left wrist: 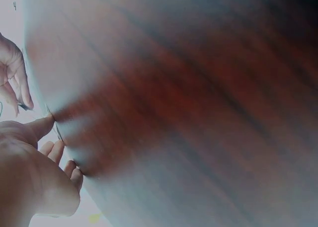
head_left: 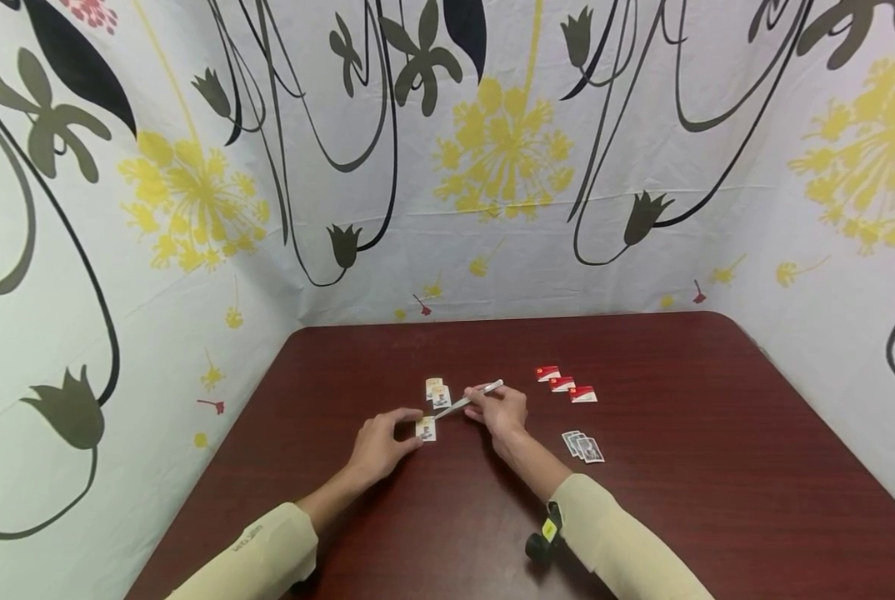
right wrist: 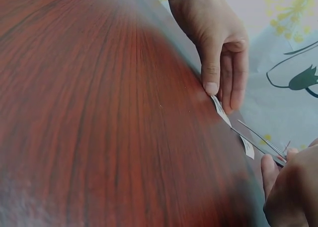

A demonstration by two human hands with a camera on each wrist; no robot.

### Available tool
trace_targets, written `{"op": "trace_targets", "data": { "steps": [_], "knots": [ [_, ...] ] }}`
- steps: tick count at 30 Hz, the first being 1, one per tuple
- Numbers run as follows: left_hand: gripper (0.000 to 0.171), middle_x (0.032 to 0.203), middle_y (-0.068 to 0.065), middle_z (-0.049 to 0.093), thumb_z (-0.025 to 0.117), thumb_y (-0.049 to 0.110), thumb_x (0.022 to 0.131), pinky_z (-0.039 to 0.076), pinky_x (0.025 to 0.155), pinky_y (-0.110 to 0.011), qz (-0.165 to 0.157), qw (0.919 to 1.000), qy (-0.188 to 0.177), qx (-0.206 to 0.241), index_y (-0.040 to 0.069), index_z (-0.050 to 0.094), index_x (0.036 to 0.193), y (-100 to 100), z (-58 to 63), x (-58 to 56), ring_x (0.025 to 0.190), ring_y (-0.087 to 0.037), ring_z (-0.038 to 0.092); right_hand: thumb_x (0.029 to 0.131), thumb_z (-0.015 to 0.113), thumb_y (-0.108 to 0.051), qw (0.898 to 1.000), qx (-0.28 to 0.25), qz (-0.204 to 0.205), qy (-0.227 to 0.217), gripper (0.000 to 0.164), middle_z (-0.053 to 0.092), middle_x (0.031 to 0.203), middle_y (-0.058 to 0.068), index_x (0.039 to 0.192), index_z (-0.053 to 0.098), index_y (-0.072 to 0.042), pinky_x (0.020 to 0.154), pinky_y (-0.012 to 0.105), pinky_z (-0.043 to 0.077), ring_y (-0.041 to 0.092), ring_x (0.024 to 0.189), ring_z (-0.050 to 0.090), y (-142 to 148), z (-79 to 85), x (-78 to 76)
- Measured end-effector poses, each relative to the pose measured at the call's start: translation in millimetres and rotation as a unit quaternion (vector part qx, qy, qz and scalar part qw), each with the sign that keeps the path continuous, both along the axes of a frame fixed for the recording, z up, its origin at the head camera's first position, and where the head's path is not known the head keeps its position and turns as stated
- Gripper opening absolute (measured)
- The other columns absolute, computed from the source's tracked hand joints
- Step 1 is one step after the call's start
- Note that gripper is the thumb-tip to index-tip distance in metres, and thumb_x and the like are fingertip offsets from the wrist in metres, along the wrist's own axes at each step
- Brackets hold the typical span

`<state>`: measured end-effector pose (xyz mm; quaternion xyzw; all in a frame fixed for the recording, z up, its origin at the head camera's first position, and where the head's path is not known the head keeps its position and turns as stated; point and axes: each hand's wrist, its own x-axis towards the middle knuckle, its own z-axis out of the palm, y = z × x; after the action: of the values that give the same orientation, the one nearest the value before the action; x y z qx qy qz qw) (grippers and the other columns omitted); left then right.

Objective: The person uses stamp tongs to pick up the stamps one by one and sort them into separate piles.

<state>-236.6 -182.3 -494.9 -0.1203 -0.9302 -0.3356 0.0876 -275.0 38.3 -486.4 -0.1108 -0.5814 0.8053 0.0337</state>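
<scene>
A small pale printed stamp [head_left: 426,429] lies on the table in front of my left hand [head_left: 378,446], whose thumb and forefinger hold it at opposite edges. My right hand [head_left: 502,410] grips a pair of metal tweezers [head_left: 462,403], tilted down toward the stamp's upper right corner. In the right wrist view the prongs of the tweezers [right wrist: 258,145] stand apart, one tip reaching the edge of the stamp [right wrist: 220,110]. Whether they clasp it I cannot tell. Just beyond, two overlapping stamps [head_left: 442,398] of similar look lie flat. In the left wrist view only a thin paper edge shows by the fingertips.
Three red and white stamps [head_left: 562,384] lie in a stepped row at the right. Nearer, several grey stamps [head_left: 584,447] overlap in a fan by the right forearm. The dark wood table [head_left: 717,467] meets a floral cloth [head_left: 447,275] at its back and sides.
</scene>
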Motion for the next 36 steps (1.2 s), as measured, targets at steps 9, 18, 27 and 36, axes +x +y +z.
{"op": "trace_targets", "data": {
  "steps": [9, 18, 27, 36],
  "knots": [
    [0.041, 0.124, 0.001, 0.077, 0.089, 0.015, 0.088, 0.051, 0.1, -0.052, 0.004, 1.0, -0.001, 0.002, 0.015, 0.078, 0.127, 1.0, 0.0, 0.1, 0.124, -0.026, 0.067, 0.095, 0.077, 0.003, 1.0, 0.003, -0.006, -0.004, 0.016, 0.078, 0.098, 0.024, 0.105, 0.072, 0.014, 0.069, 0.034, 0.064, 0.023, 0.076, 0.079, -0.9, 0.0, 1.9],
    [0.039, 0.123, 0.001, 0.077, 0.089, 0.015, 0.087, 0.052, 0.099, -0.053, 0.007, 1.0, -0.001, -0.002, 0.016, 0.078, 0.125, 1.0, -0.7, 1.8, 0.123, -0.026, 0.068, 0.094, 0.078, 0.003, 1.0, 0.004, 0.0, -0.013, 0.018, 0.078, 0.097, 0.022, 0.107, 0.073, 0.014, 0.07, 0.035, 0.064, 0.026, 0.079, 0.079, -4.6, -1.7, 2.2],
    [0.041, 0.123, 0.001, 0.077, 0.089, 0.015, 0.087, 0.052, 0.1, -0.053, 0.004, 1.0, 0.004, 0.0, 0.016, 0.078, 0.126, 1.4, 0.0, 1.0, 0.123, -0.026, 0.068, 0.094, 0.078, 0.003, 1.0, 0.004, 0.004, -0.001, 0.016, 0.078, 0.095, 0.021, 0.105, 0.072, 0.013, 0.069, 0.034, 0.064, 0.023, 0.075, 0.079, 2.5, -1.8, 5.2],
    [0.041, 0.124, 0.0, 0.077, 0.089, 0.015, 0.087, 0.051, 0.102, -0.053, 0.004, 1.0, 0.002, 0.001, 0.015, 0.078, 0.127, 1.3, 1.3, 1.0, 0.126, -0.027, 0.067, 0.094, 0.076, 0.006, 0.999, 0.005, 0.033, 0.006, 0.015, 0.078, 0.094, 0.021, 0.105, 0.07, 0.015, 0.068, 0.032, 0.064, 0.02, 0.071, 0.077, 6.2, 1.0, 15.8]
  ]
}}
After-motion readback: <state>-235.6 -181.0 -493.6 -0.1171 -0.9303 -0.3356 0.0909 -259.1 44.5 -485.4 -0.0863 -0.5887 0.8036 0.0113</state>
